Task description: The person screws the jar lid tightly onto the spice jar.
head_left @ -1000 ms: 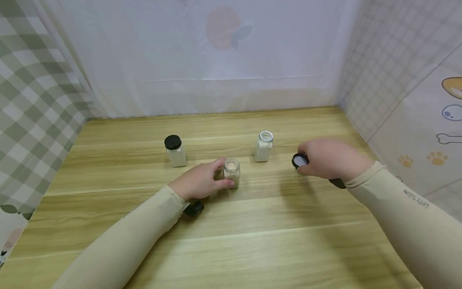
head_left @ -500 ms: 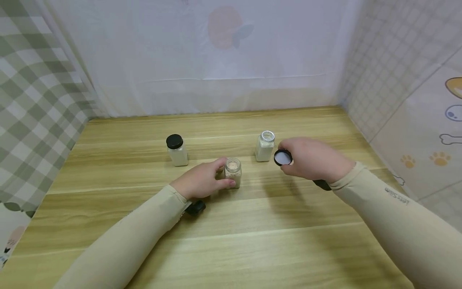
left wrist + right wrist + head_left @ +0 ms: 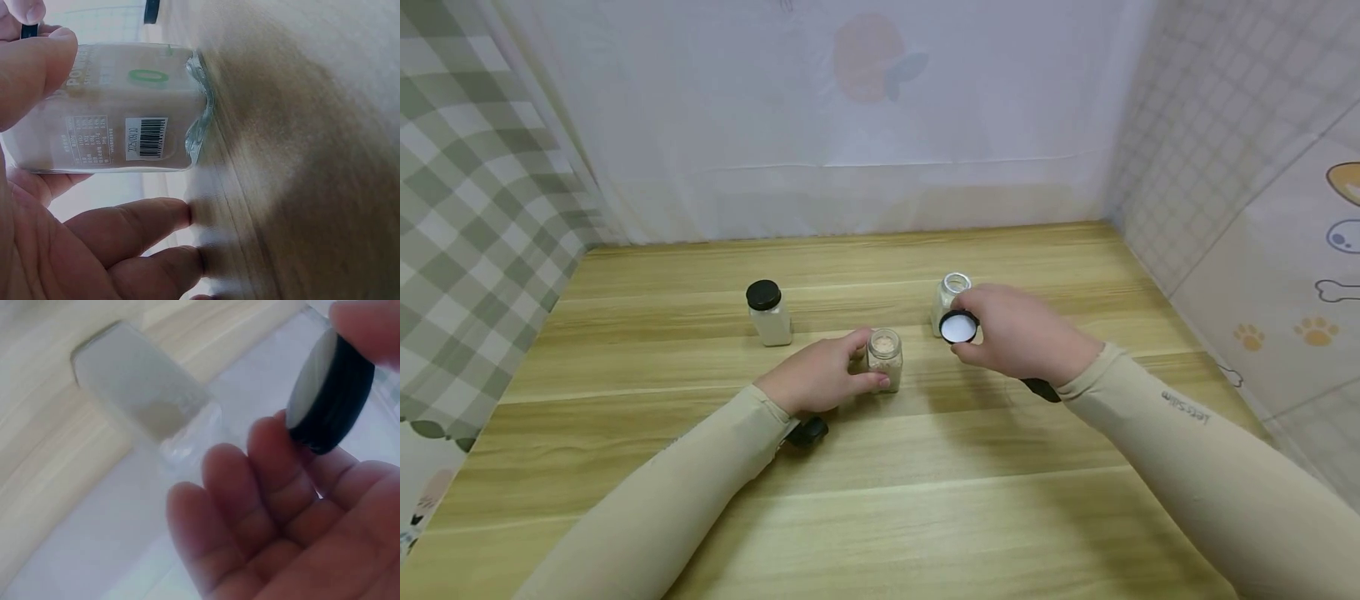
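Note:
An uncapped glass jar (image 3: 884, 360) of pale beige contents stands on the table, and my left hand (image 3: 822, 375) grips its side between thumb and fingers. In the left wrist view the jar (image 3: 112, 119) shows a barcode label and green print. My right hand (image 3: 1022, 332) pinches a black lid (image 3: 958, 327) by its edge, its white inside facing me. Behind the lid stands a second uncapped jar (image 3: 947, 298) with white contents, partly hidden by lid and hand. The right wrist view has the lid (image 3: 334, 394) between thumb and fingers, with that white jar (image 3: 140, 387) beyond.
A third jar (image 3: 771, 321), white inside and closed with a black cap (image 3: 763, 294), stands at the back left. The wooden table (image 3: 880, 517) ends at a white curtain (image 3: 700, 125) behind and patterned sheets at both sides.
My right hand has carried the black lid leftward, from the right of the white jar to in front of it. The left hand stays on the beige jar.

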The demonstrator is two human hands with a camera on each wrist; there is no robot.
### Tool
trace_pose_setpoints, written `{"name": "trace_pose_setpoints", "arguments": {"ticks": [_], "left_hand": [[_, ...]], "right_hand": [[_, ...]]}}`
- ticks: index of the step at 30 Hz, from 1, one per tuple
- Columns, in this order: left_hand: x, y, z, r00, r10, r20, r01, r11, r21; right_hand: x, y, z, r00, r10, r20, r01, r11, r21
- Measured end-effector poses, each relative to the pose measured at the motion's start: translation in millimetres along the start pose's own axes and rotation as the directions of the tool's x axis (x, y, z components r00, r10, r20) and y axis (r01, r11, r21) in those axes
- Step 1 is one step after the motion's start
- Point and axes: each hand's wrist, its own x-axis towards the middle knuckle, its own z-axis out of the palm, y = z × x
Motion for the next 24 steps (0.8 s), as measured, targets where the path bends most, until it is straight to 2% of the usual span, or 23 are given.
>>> {"name": "trace_pose_setpoints", "arguments": {"ticks": [9, 24], "left_hand": [[0.4, -1.2, 1.0, 1.000, 0.008, -0.004, -0.008, 1.000, -0.014], [0.0, 1.1, 0.5, 1.000, 0.009, -0.018, -0.009, 1.000, 0.001]], "right_hand": [[6.4, -8.4, 11.0, 0.998, -0.048, -0.049, 0.049, 0.999, 0.016], [12.7, -21.1, 18.8, 0.996, -0.057, -0.063, 0.056, 0.998, -0.026]]}}
